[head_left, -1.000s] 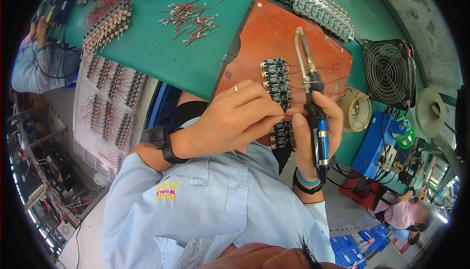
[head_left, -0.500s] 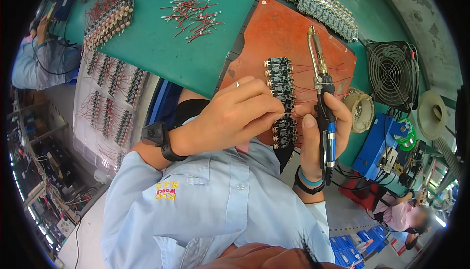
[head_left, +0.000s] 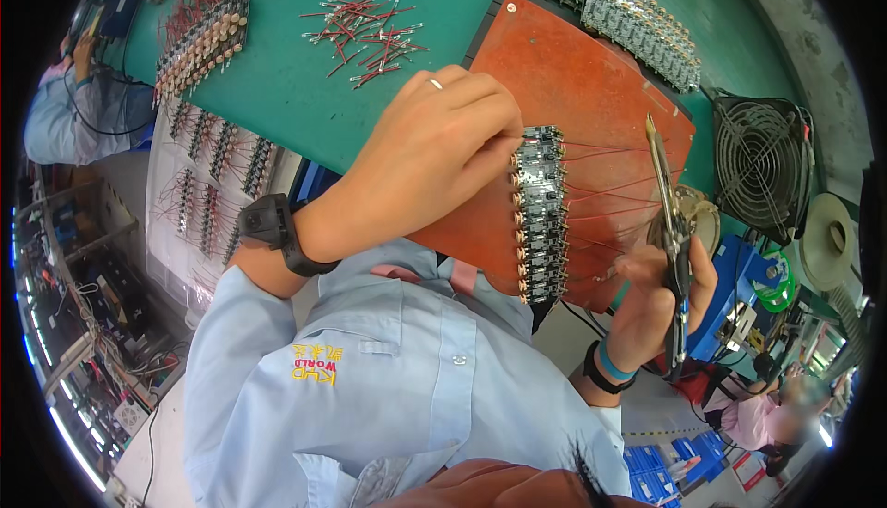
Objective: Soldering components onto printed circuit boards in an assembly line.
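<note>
A strip of small dark circuit boards [head_left: 542,221] lies on the orange-red work board [head_left: 536,55], with thin red wires [head_left: 610,195] running out from its right side. At the strip's upper left corner, my left hand [head_left: 448,152] is closed, thumb and fingertips pinched against the edge; the exact grip is partly hidden. My right hand [head_left: 654,309] is wrapped around a soldering iron [head_left: 677,268] to the right of the strip. The iron's bare tip points up and away from me, above the wires and apart from the boards.
Loose red wires [head_left: 370,38] lie heaped on the green table [head_left: 277,73]. Rows of boards [head_left: 642,23] stand at the far right, more wired boards [head_left: 205,46] at the left. A fan [head_left: 762,152], a round pot [head_left: 699,221], a blue soldering station [head_left: 739,277] and green solder spool [head_left: 779,286] sit right.
My left hand has moved from the strip's middle to its far end. My right hand has drawn back rightward with the iron, away from the boards. The view has shifted slightly.
</note>
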`<state>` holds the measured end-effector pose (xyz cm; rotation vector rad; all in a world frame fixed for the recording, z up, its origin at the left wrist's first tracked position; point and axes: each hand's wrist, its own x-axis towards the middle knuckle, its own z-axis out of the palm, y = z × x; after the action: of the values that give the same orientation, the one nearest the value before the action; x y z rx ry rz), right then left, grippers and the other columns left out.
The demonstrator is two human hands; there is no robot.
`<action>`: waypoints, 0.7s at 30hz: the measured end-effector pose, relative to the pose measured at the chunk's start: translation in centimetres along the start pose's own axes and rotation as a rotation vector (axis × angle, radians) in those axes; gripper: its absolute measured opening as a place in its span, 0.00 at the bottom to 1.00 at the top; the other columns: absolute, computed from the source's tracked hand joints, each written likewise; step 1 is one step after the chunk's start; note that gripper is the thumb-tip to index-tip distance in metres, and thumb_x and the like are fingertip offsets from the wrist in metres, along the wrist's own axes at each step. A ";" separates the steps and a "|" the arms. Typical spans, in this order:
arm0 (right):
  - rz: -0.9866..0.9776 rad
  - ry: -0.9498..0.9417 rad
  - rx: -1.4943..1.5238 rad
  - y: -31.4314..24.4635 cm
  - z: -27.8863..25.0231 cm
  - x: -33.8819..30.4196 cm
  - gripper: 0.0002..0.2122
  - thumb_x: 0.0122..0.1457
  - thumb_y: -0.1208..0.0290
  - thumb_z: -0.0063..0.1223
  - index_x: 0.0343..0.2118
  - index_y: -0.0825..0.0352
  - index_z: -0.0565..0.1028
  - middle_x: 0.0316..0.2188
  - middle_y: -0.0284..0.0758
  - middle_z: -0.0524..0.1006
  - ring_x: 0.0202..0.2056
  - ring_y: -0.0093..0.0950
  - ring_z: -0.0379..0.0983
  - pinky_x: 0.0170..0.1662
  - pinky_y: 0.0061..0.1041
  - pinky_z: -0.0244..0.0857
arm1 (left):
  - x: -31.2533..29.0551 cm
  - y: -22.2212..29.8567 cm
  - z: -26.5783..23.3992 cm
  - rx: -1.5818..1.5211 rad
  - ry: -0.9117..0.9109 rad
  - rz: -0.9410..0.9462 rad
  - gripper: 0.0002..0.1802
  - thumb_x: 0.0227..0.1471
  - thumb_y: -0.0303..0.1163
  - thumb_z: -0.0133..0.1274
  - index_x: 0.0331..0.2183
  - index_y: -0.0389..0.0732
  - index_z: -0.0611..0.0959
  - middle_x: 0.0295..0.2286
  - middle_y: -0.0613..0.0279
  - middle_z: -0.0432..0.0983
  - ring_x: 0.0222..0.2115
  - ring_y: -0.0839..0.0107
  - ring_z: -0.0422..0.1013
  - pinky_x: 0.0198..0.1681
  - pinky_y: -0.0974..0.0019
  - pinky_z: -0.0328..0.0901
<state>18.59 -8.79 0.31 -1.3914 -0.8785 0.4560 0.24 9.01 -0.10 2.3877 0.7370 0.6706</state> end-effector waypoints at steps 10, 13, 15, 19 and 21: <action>-0.084 -0.092 -0.146 0.3 -1.3 0.6 0.31 0.45 0.50 0.64 0.43 0.74 0.70 0.37 0.46 0.72 0.35 0.32 0.70 0.36 0.25 0.64 | 0.8 -0.2 0.4 -0.012 -0.021 -0.031 0.05 0.42 0.25 0.57 0.24 0.41 0.76 0.28 0.66 0.75 0.31 0.65 0.69 0.38 0.65 0.60; -0.005 -0.093 -0.108 0.2 -1.0 0.8 0.32 0.46 0.52 0.65 0.45 0.74 0.68 0.39 0.45 0.71 0.35 0.32 0.72 0.35 0.25 0.68 | 0.7 -0.2 0.2 -0.013 -0.029 -0.015 0.06 0.40 0.25 0.58 0.25 0.41 0.76 0.29 0.66 0.75 0.31 0.65 0.69 0.38 0.64 0.60; 0.053 -0.049 -0.025 -0.4 0.7 0.8 0.32 0.47 0.53 0.64 0.47 0.73 0.65 0.41 0.45 0.70 0.37 0.34 0.73 0.37 0.31 0.71 | 0.4 0.5 0.0 -0.019 0.049 0.117 0.09 0.37 0.24 0.60 0.26 0.42 0.78 0.31 0.66 0.75 0.32 0.65 0.68 0.39 0.63 0.58; 0.166 -0.086 0.247 -1.1 2.8 1.2 0.33 0.51 0.58 0.61 0.54 0.70 0.56 0.45 0.45 0.68 0.42 0.37 0.74 0.43 0.44 0.73 | -0.5 2.5 0.0 -0.099 0.006 0.194 0.12 0.35 0.23 0.61 0.28 0.43 0.79 0.31 0.68 0.75 0.34 0.65 0.68 0.41 0.62 0.57; 0.173 -0.122 0.359 -0.8 3.3 1.5 0.32 0.51 0.63 0.61 0.54 0.69 0.57 0.46 0.44 0.68 0.44 0.36 0.72 0.45 0.44 0.72 | -0.7 2.4 0.7 -0.117 0.008 0.196 0.12 0.35 0.24 0.61 0.28 0.43 0.79 0.32 0.68 0.75 0.34 0.65 0.68 0.41 0.62 0.57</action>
<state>16.86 -5.72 1.28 -1.1202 -0.7328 0.7976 1.03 6.64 0.68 2.3692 0.4573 0.7803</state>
